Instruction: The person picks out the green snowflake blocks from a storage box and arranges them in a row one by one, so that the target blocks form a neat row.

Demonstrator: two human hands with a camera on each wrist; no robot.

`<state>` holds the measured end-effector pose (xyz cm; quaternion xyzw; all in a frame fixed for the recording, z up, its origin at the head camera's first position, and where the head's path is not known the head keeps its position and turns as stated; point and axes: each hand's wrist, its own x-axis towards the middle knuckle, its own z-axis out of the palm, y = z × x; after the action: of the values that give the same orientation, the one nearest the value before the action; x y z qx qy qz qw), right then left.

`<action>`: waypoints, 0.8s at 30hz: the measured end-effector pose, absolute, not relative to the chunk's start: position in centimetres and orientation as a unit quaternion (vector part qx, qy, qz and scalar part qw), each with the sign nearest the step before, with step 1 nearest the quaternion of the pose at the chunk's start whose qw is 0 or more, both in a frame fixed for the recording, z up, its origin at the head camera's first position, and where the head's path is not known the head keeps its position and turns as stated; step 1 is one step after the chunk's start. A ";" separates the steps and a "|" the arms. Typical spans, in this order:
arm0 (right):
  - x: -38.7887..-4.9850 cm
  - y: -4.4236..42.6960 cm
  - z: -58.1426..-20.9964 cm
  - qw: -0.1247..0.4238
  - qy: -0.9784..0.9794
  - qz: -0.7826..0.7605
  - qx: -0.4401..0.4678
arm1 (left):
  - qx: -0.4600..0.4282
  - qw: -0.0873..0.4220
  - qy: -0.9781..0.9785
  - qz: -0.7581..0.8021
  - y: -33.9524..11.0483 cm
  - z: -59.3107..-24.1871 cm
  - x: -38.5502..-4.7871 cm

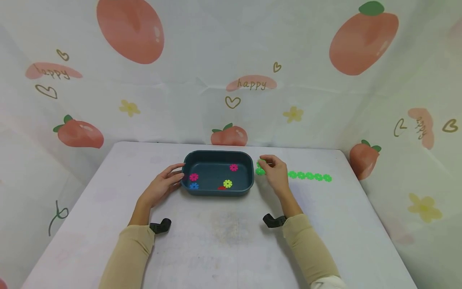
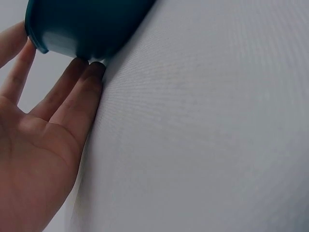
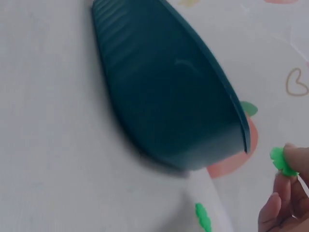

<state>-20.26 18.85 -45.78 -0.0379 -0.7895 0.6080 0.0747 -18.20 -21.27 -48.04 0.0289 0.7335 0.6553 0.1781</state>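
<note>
A dark teal rectangular tray (image 1: 217,193) holds two pink snowflake-shaped plastic pieces (image 1: 234,167), a blue piece (image 1: 194,186), a yellow piece (image 1: 227,183) and a red piece (image 1: 221,188). At its left end my left hand (image 1: 162,186) touches the rim and outer wall with extended fingers, also seen on the wall in the left wrist view. To the right of the tray, my right hand (image 1: 277,174) pinches a green snowflake piece (image 3: 282,161) between thumb and fingers, above the table. Another green piece (image 1: 260,171) lies below it, beside the tray.
Several green snowflake pieces (image 1: 309,176) lie in a row on the white table (image 1: 223,249), right of my right hand. A printed cloth (image 1: 187,96) hangs behind the table and along its sides.
</note>
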 end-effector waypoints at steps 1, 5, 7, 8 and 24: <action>-20.2 19.1 -45.9 0.077 -0.791 0.606 -0.042 | 0.029 0.179 0.733 0.656 -21.2 -48.0 -18.2; -20.1 19.9 -46.2 0.081 -0.798 0.595 -0.052 | 0.029 0.180 0.733 0.655 -21.2 -48.0 -18.2; -20.0 20.4 -46.2 0.083 -0.799 0.593 -0.058 | 0.028 0.181 0.733 0.655 -21.2 -48.0 -18.2; -20.0 20.6 -46.2 0.085 -0.798 0.593 -0.062 | 0.028 0.180 0.733 0.655 -21.2 -47.9 -18.2; -19.6 24.2 -45.3 0.063 -0.779 0.614 -0.110 | 0.052 0.157 0.778 0.607 -21.3 -47.4 -18.2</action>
<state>-19.58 24.17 -45.34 -0.1099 -0.7787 0.6144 0.0632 -18.22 -21.33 -47.43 0.0520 0.7775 0.6068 0.1567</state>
